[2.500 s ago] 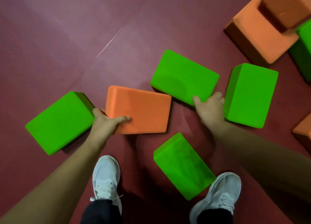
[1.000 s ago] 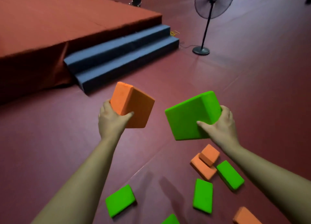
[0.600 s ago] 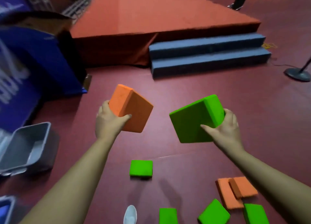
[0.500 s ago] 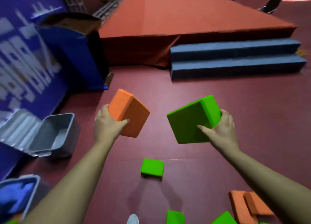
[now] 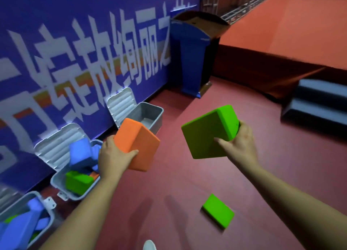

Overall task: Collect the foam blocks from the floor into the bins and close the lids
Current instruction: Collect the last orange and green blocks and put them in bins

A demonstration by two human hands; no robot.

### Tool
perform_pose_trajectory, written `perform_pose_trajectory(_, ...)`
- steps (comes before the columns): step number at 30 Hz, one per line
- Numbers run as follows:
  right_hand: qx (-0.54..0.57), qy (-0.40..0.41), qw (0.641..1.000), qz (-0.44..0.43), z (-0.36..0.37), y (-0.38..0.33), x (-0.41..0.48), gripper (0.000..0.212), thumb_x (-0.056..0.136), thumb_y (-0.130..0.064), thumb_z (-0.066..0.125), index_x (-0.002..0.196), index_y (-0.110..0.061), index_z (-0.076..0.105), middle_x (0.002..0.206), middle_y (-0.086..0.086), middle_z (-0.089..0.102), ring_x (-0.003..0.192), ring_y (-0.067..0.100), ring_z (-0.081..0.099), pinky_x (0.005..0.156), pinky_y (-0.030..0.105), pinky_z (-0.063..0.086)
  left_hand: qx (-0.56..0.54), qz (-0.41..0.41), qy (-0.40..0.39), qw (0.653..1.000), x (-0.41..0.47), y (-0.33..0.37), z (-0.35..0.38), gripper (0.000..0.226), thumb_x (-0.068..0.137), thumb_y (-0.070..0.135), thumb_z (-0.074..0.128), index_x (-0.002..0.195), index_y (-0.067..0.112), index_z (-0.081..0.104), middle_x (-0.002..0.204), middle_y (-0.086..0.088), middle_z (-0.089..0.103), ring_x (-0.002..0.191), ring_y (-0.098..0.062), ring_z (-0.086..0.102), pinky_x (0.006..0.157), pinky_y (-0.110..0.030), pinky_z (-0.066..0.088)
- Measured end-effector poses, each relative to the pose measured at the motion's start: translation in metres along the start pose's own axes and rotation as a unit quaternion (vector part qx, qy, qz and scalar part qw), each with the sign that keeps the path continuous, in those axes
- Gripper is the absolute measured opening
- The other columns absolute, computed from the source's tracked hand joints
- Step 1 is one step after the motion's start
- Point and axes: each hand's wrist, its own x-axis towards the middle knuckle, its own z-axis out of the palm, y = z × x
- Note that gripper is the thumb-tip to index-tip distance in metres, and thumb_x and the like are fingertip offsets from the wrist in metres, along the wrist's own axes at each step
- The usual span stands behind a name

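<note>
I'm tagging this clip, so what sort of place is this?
Probably an event hall: a raised red stage with steps, a blue lectern and a big printed banner along the wall.

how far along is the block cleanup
Done: the middle bin and nearest bin already hold blocks. In hand: the left hand grips an orange block, the right hand a green block. Left: a loose green block lies on the floor, the far bin shows none inside where visible, and the middle lid and far lid stand open.
</note>
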Motion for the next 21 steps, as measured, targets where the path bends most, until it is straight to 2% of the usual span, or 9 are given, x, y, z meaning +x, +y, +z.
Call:
perform_pose_trajectory(5,0.003,-0.032,0.999,-0.024,0.092,-0.059,0.043,0.082,0.070,-0.039,0.084,0.135,-0.010,0.043,0.122,0.011,0.051,0.117,0.030,0.048,0.098,0.045,0.044,0.004,-0.027,0.024,0.999,0.097,-0.054,-0.010,0.090,0.056,0.043,0.091,0.129,0.009,0.049,0.119,-0.020,0.060,0.113,-0.040,0.055,0.092,-0.048,0.047)
perform_pose_trajectory(10,-0.005,-0.045,0.998,-0.031,0.141,-0.092,0.089,0.082,0.070,-0.039,0.085,0.135,-0.011,0.043,0.122,0.011,0.052,0.117,0.030,0.048,0.096,0.043,0.044,0.016,-0.019,0.019,1.000,0.176,-0.057,-0.006,0.090,0.057,0.046,0.089,0.130,0.013,0.046,0.120,-0.015,0.058,0.112,-0.038,0.055,0.090,-0.049,0.049)
perform_pose_trajectory(15,-0.026,-0.042,0.999,-0.014,0.157,-0.075,0.138,0.084,0.068,-0.036,0.087,0.136,-0.008,0.045,0.122,0.014,0.053,0.117,0.031,0.049,0.097,0.045,0.045,-0.008,0.000,0.008,1.000,0.236,-0.020,0.028,0.089,0.059,0.043,0.089,0.131,0.012,0.046,0.121,-0.017,0.057,0.114,-0.039,0.053,0.092,-0.048,0.047)
perform_pose_trajectory(21,-0.052,-0.028,0.998,0.020,0.168,-0.024,0.210,0.083,0.068,-0.032,0.088,0.135,-0.004,0.046,0.122,0.017,0.054,0.117,0.033,0.049,0.096,0.045,0.044,-0.033,0.013,-0.025,0.999,0.294,0.036,0.107,0.092,0.059,0.045,0.089,0.134,0.013,0.044,0.128,-0.016,0.055,0.118,-0.037,0.052,0.095,-0.046,0.045)
